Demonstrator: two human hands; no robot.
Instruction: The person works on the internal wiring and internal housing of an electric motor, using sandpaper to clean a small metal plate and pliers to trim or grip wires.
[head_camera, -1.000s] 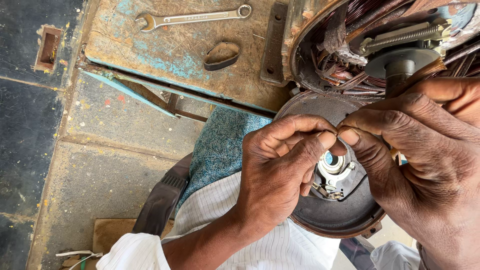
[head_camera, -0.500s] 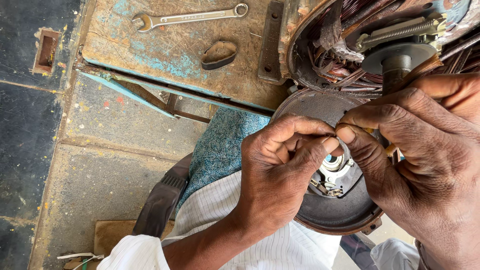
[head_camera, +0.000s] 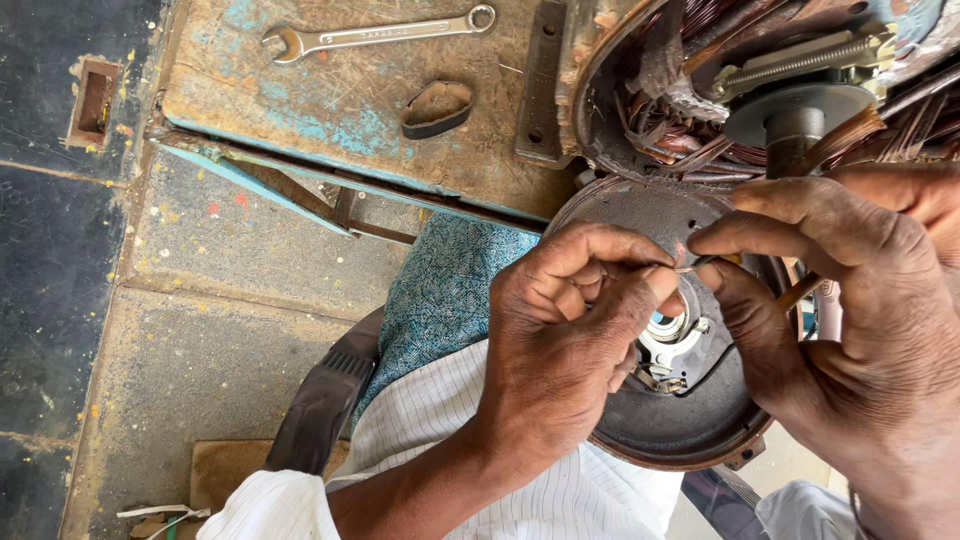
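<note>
Head view: left hand (head_camera: 560, 340) and right hand (head_camera: 850, 300) pinch a thin copper wire end (head_camera: 686, 265) between fingertips, just above the round dark metal motor end cover (head_camera: 690, 420) propped on the lap, close for fine work

A round, dark, rusty motor end cover (head_camera: 640, 420) lies tilted on the lap.
</note>
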